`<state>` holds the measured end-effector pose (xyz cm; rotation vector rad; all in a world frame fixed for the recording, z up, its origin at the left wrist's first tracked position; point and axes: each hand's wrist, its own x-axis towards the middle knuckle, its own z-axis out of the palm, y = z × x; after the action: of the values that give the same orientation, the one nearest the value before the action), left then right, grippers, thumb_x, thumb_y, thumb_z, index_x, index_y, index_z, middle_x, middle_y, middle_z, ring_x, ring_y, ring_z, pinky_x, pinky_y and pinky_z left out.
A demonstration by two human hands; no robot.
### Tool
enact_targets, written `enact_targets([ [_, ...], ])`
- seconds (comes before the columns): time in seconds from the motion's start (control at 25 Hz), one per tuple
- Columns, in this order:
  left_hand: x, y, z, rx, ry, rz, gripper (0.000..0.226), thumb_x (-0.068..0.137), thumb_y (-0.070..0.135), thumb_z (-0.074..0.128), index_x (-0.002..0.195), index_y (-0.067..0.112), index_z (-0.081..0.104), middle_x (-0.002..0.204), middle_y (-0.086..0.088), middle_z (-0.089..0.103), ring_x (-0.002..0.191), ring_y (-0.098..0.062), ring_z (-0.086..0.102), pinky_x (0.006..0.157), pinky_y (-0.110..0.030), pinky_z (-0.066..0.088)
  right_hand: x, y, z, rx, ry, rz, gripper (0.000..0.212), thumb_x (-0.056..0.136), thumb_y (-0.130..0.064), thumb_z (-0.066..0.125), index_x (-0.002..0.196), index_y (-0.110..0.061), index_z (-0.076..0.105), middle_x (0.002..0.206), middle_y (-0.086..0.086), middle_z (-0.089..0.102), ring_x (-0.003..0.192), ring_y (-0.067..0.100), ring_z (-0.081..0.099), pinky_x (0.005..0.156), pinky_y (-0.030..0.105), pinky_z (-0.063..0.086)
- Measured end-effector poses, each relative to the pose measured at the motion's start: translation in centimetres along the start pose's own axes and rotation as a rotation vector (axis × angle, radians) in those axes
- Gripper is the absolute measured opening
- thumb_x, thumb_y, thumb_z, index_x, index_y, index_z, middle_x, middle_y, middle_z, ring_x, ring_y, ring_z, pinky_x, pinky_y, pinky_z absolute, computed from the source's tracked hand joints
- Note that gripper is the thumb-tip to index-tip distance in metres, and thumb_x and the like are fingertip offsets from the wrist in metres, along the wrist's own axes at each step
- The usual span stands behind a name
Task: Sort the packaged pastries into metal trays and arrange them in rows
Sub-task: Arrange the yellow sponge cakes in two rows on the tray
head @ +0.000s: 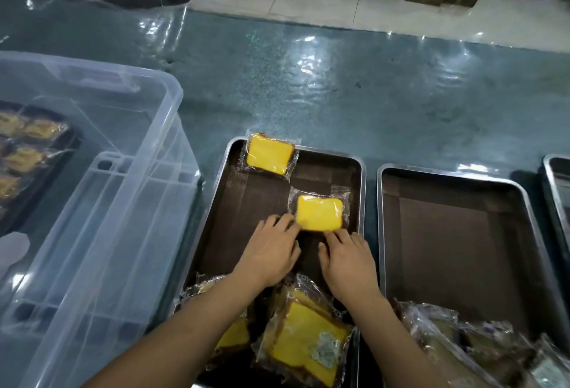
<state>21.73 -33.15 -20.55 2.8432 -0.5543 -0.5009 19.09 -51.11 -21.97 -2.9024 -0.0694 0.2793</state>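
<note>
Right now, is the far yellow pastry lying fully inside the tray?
No, the far pastry overhangs the tray at its far left corner, its wrapper resting on the rim.

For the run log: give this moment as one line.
left hand and right hand touch yellow pastry | second pastry far corner | left tray
</note>
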Motion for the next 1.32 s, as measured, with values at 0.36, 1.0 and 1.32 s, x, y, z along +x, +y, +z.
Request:
enact_targets([
  [0.36, 2.1, 0.0, 0.7, 0.032, -0.075, -0.013, 0.058, 0.106, 0.042, 0.030, 0.159, 0.020, 0.020, 0.166, 0.001, 0.019, 0.150, -0.027, 0.017, 0.120, -0.042, 0.020, 1.7, 0.1, 1.4, -0.144, 0.114, 0.004, 0.044, 0.090, -0.034, 0.068, 0.127, -0.010, 0.067, 0.121, 0.007, 0.069, 0.123, 0.026, 0.060, 0.122, 0.053, 0.020],
  [1.0, 6.8, -0.8, 1.7, 0.131, 0.001, -0.053, 0.065, 0.106, 0.048, 0.023, 0.161, 0.023, 0.000, 0.169, 0.002, -0.001, 0.154, -0.031, -0.004, 0.124, -0.044, 0.007, 6.5, 1.0, 3.0, -0.210, 0.145, 0.014, 0.066, 0.095, -0.044, 0.036, 0.146, -0.003, 0.051, 0.147, 0.019, 0.052, 0.143, 0.034, 0.041, 0.125, 0.056, 0.006],
  [1.32, 8.2, -0.9, 2.4, 0.165, 0.020, -0.090, 0.069, 0.104, 0.045, 0.028, 0.161, 0.019, -0.001, 0.169, -0.002, -0.004, 0.154, -0.035, -0.004, 0.124, -0.047, 0.012, 7.8, 1.0, 3.1, -0.239, 0.142, 0.047, 0.068, 0.097, -0.048, 0.033, 0.151, -0.007, 0.044, 0.154, 0.015, 0.046, 0.148, 0.031, 0.035, 0.124, 0.057, 0.002],
])
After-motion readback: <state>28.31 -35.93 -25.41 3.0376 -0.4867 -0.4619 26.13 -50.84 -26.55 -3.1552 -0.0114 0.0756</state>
